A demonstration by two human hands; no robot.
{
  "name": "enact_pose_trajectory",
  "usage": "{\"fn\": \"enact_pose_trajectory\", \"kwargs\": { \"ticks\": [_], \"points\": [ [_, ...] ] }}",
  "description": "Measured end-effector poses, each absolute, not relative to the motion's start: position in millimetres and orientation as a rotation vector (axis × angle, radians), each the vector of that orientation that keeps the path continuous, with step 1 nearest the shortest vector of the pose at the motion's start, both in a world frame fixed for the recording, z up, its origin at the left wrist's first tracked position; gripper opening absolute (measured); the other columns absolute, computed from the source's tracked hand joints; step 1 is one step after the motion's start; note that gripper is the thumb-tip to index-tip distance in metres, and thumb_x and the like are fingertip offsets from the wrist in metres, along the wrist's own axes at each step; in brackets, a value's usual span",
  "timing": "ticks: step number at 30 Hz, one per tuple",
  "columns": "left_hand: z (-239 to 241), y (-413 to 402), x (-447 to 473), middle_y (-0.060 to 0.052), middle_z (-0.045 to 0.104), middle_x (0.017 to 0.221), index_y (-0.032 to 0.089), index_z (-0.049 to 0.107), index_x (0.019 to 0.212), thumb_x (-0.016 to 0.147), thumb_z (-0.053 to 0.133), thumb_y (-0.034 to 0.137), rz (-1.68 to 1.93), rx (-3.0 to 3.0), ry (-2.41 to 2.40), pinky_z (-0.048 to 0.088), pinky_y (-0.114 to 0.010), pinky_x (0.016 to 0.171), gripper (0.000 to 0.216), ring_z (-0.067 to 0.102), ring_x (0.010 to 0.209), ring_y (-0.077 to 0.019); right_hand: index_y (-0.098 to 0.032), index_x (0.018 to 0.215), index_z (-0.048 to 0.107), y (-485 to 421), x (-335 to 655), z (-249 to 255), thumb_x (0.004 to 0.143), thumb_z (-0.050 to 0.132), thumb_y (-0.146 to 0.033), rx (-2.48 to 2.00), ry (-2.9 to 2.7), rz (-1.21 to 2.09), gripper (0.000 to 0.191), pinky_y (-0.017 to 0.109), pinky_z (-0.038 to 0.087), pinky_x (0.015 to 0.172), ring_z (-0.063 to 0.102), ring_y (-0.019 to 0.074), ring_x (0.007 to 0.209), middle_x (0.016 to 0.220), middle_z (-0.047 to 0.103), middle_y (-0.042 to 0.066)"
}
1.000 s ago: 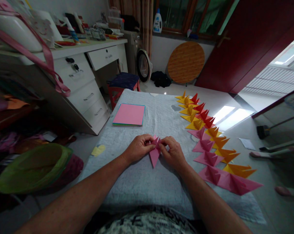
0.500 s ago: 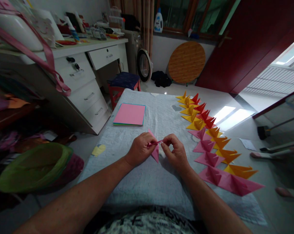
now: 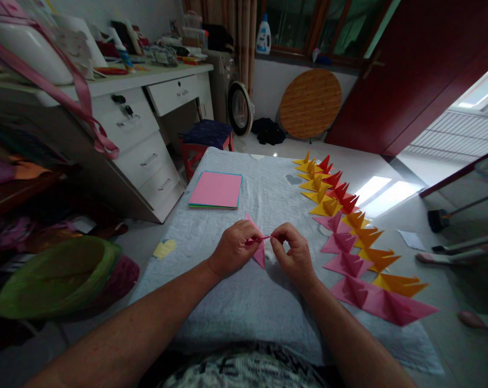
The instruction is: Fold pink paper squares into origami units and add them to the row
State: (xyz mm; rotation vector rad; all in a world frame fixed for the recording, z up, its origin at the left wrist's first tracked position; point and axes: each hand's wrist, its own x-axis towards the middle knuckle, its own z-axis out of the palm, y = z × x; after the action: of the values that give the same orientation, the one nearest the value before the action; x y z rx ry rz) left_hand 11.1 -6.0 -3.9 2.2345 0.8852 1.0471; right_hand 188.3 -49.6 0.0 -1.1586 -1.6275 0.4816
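Note:
A pink folded paper piece is held on edge just above the grey cloth-covered table. My left hand is closed round its left side. My right hand pinches a thin flap of it at the top between thumb and forefinger. A stack of square paper sheets, pink on top, lies further back on the left of the table.
Two rows of finished folded pieces run along the table's right side: yellow, red, orange and pink. A white desk with drawers and a red stool stand at the left. A green bag sits low left.
The pink piece lay flat under both hands a second ago; it now stands on edge, lifted slightly, with my right hand pinching its top flap.

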Motion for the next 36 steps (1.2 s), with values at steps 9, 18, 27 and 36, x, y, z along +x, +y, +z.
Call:
{"fn": "enact_pose_trajectory", "kwargs": {
  "ticks": [9,18,27,36],
  "points": [
    [-8,2,8,-0.003,0.070,0.096,0.023,0.072,0.094,0.092,0.064,0.033,0.875,1.987,0.786,0.040,-0.038,0.096,0.013,0.056,0.100,-0.0218,-0.021,0.100,0.066,-49,187,0,0.087,0.057,-0.015,-1.081,-1.743,0.618,0.017,0.028,0.045,0.062,0.054,0.0141,0.069,0.081,0.056,0.001],
    [-12,2,9,-0.005,0.064,0.112,0.025,0.071,0.102,0.093,0.064,0.036,0.925,2.100,0.902,0.040,-0.040,0.103,0.016,0.053,0.112,-0.0227,-0.022,0.093,0.066,-50,189,4,0.077,0.048,-0.008,-1.056,-1.812,0.760,0.027,0.029,0.046,0.068,0.057,0.0152,0.073,0.080,0.059,0.001],
    [-5,-8,11,-0.006,0.063,0.106,0.021,0.058,0.112,0.078,0.061,0.011,0.889,2.122,0.865,0.047,-0.038,0.092,0.036,0.057,0.101,-0.0226,-0.022,0.088,0.065,-47,190,-5,0.087,0.053,-0.016,-1.134,-1.675,0.717,0.013,0.027,0.046,0.064,0.058,0.0140,0.069,0.079,0.062,0.001],
    [1,-10,11,-0.006,0.063,0.101,0.020,0.059,0.103,0.079,0.071,0.037,0.846,2.215,0.896,0.043,-0.040,0.089,0.031,0.055,0.098,-0.0257,-0.022,0.085,0.065,-47,190,-7,0.088,0.056,-0.020,-1.183,-1.538,0.741,0.009,0.026,0.045,0.059,0.056,0.0131,0.062,0.072,0.061,-0.001]
  ]
}}
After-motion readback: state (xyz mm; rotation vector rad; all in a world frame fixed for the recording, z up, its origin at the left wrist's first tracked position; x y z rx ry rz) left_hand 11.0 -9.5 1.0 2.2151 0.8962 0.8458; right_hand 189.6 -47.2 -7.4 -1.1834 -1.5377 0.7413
